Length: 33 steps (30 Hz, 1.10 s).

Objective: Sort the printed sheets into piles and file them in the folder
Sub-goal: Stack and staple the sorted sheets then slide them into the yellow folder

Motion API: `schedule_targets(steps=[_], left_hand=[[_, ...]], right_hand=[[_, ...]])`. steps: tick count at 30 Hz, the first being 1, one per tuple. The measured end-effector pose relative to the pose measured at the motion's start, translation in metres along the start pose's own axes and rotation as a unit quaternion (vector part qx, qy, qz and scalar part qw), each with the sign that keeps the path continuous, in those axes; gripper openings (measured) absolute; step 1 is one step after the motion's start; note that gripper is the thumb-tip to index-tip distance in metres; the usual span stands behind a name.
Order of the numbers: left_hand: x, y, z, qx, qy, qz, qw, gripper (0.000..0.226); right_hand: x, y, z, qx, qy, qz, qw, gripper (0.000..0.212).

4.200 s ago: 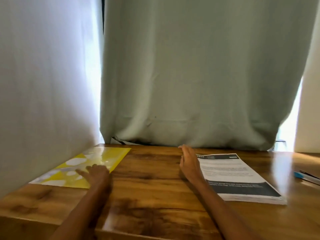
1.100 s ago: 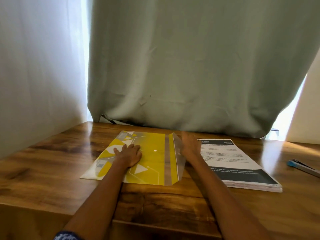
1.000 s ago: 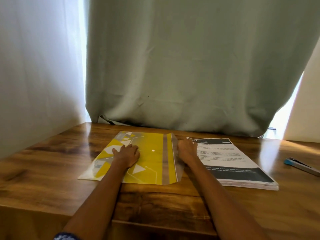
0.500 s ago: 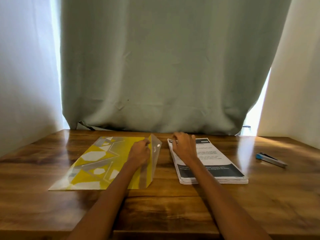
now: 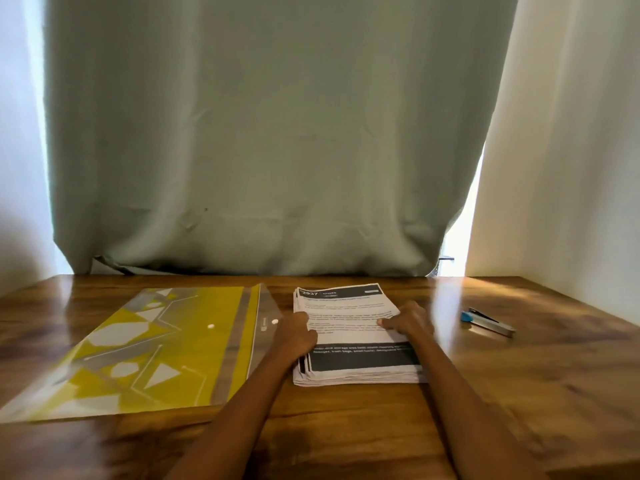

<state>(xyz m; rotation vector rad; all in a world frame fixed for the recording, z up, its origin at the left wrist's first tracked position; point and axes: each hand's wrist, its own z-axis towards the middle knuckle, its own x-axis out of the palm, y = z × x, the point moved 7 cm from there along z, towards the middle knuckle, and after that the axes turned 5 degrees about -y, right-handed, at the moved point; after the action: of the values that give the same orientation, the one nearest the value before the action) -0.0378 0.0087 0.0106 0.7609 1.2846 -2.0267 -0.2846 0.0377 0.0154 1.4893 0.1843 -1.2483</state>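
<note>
While both forearms reach up from the bottom of the frame, the left hand (image 5: 294, 336) rests on the left edge of the thick stack of white printed sheets (image 5: 353, 337) at centre, fingers curled onto it; the right hand (image 5: 408, 322) presses its right edge, thumb on top. Just left lies the flat yellow plastic folder (image 5: 166, 348), its clear flap open. A blue-and-silver stapler (image 5: 486, 321) sits at right on the brown wooden table (image 5: 519, 393).

- The table (image 5: 519, 393) is glossy varnished wood.
- The folder (image 5: 166, 344) is shiny plastic with a clear flap.
- The sheets (image 5: 353, 327) are matt paper.
- The curtain (image 5: 263, 133) is soft matt cloth.
</note>
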Motion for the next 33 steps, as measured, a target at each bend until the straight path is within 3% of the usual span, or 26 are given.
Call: schedule_targets(steps=[7,12,17,21,25,28,31,33], left_hand=[[-0.002,0.001,-0.002,-0.006,-0.015,0.013,1.000,0.031],[-0.004,-0.001,-0.004,0.000,-0.011,0.006,1.000,0.029],[-0.001,-0.008,-0.008,0.023,0.023,-0.117,0.993,0.024],[0.011,-0.021,-0.009,-0.031,0.107,-0.340,0.934,0.034],[0.024,-0.034,-0.004,-0.035,0.132,-0.372,0.918,0.032],[0.030,-0.040,-0.002,-0.045,0.145,-0.404,0.902,0.044],[0.025,-0.034,0.001,-0.086,0.118,-0.436,0.888,0.066],[0.009,-0.027,0.007,-0.096,0.054,-0.448,0.887,0.061]], right_hand=[[-0.019,-0.010,0.002,0.041,-0.099,0.057,0.993,0.032],[-0.041,0.012,-0.007,-0.037,-0.220,0.083,0.971,0.011],[-0.060,0.023,-0.011,-0.082,-0.244,0.229,0.939,0.013],[-0.069,0.017,-0.012,-0.054,-0.246,0.342,0.905,0.020],[-0.076,0.015,-0.014,-0.062,-0.264,0.345,0.899,0.015],[-0.085,0.018,-0.017,-0.111,-0.303,0.326,0.888,0.013],[-0.094,0.022,-0.019,-0.141,-0.318,0.355,0.868,0.017],[-0.095,0.027,-0.022,-0.145,-0.301,0.408,0.850,0.018]])
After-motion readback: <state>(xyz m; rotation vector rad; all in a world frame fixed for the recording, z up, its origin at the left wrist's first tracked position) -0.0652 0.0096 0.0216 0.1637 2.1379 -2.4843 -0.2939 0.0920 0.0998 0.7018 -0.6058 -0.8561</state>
